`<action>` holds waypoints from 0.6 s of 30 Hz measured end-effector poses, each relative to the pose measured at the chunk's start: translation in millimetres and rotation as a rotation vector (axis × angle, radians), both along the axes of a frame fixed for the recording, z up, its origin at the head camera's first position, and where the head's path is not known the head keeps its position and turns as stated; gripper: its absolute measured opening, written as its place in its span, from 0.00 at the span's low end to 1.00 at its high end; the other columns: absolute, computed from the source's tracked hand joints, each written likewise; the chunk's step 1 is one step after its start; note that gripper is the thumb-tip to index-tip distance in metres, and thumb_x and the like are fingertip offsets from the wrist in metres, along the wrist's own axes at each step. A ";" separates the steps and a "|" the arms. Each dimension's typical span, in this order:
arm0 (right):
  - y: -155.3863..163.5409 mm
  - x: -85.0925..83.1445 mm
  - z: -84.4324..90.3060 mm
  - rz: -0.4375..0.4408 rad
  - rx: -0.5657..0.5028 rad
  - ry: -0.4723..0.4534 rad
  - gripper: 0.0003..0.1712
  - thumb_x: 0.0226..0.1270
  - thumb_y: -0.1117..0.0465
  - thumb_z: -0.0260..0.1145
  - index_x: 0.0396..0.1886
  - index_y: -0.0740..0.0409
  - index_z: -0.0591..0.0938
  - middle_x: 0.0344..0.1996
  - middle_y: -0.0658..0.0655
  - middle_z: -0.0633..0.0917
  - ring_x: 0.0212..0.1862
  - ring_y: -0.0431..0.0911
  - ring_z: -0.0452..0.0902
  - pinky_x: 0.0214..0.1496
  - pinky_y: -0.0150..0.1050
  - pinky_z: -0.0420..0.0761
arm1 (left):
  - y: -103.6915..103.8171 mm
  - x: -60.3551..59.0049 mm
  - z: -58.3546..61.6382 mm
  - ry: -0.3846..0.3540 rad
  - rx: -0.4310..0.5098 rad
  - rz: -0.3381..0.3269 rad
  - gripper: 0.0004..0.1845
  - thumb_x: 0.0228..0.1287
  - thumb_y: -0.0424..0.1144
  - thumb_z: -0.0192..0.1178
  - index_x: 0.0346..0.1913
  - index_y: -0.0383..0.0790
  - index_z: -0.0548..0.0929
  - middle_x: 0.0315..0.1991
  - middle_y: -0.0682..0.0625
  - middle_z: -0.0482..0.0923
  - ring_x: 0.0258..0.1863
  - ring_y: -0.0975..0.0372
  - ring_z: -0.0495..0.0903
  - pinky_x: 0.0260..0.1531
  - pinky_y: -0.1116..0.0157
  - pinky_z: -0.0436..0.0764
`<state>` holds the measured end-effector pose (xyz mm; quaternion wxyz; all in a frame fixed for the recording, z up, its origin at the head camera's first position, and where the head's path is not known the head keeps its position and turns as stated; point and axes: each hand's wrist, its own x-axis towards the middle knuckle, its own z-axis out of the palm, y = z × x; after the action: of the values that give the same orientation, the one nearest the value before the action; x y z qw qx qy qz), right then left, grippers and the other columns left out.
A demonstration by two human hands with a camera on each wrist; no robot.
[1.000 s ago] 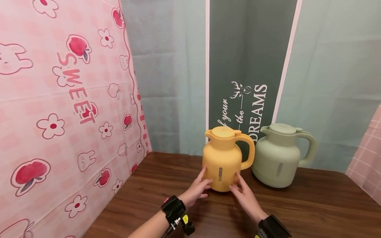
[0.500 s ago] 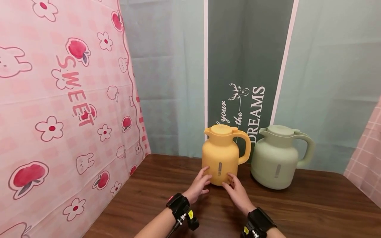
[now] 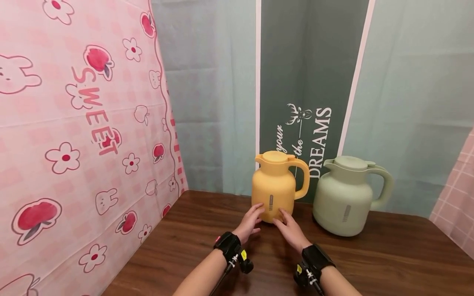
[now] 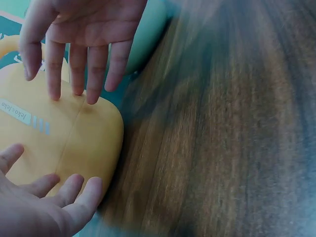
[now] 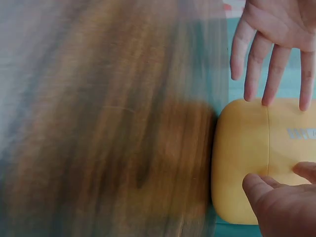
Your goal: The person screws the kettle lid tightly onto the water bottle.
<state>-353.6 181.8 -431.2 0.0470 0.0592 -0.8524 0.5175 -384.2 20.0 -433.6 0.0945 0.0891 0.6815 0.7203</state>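
Note:
A yellow thermos jug (image 3: 273,183) stands upright on the table, its spout to the left and its handle to the right. My left hand (image 3: 250,223) touches the lower left of its body with loosely extended fingers. On the lower right, my right hand (image 3: 291,231) rests its fingertips against the jug. The left wrist view shows both hands on either side of the jug's lower body (image 4: 96,133), neither one wrapped round it. From the right wrist, the jug's base end (image 5: 239,158) appears between the hands.
A pale green thermos jug (image 3: 342,201) stands to the right of the yellow one, its handle pointing right. The dark wooden table (image 3: 196,230) ends at a grey-green curtain (image 3: 207,123) behind. A pink printed cloth (image 3: 122,164) hangs along the left.
The yellow jug has slid back across the table, away from me and slightly left, with both hands following against it. The green jug stays where it was.

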 end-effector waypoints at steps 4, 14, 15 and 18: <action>-1.1 -5.8 1.1 -0.008 -0.010 -0.010 0.37 0.72 0.55 0.56 0.70 0.72 0.55 0.69 0.74 0.55 0.67 0.67 0.54 0.65 0.58 0.59 | 1.8 -3.8 -1.3 -0.004 0.001 -0.010 0.29 0.69 0.53 0.50 0.67 0.41 0.67 0.68 0.35 0.57 0.62 0.35 0.61 0.53 0.40 0.67; 1.4 -10.8 -3.1 -0.008 -0.085 -0.011 0.39 0.71 0.59 0.56 0.69 0.75 0.49 0.67 0.79 0.53 0.68 0.69 0.50 0.66 0.59 0.56 | 8.2 -5.4 -7.7 -0.008 -0.002 -0.013 0.29 0.69 0.52 0.49 0.68 0.41 0.67 0.68 0.36 0.58 0.63 0.36 0.61 0.54 0.40 0.67; 1.5 -10.8 -3.2 -0.008 -0.082 -0.008 0.39 0.71 0.59 0.56 0.69 0.75 0.49 0.67 0.80 0.53 0.68 0.69 0.51 0.65 0.59 0.57 | 8.3 -6.0 -8.4 -0.003 -0.009 -0.017 0.29 0.69 0.53 0.50 0.68 0.41 0.67 0.69 0.35 0.57 0.63 0.36 0.61 0.54 0.40 0.67; 4.0 -11.5 -2.3 -0.003 -0.019 -0.001 0.38 0.71 0.58 0.56 0.69 0.75 0.50 0.66 0.80 0.56 0.67 0.68 0.53 0.64 0.59 0.59 | 7.3 -7.7 -7.4 0.032 -0.063 -0.017 0.29 0.69 0.53 0.50 0.67 0.41 0.67 0.68 0.36 0.59 0.62 0.37 0.63 0.53 0.40 0.68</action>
<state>-365.1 185.8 -433.5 0.0480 0.0573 -0.8476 0.5254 -391.9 27.3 -441.0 0.0924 0.1037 0.7044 0.6961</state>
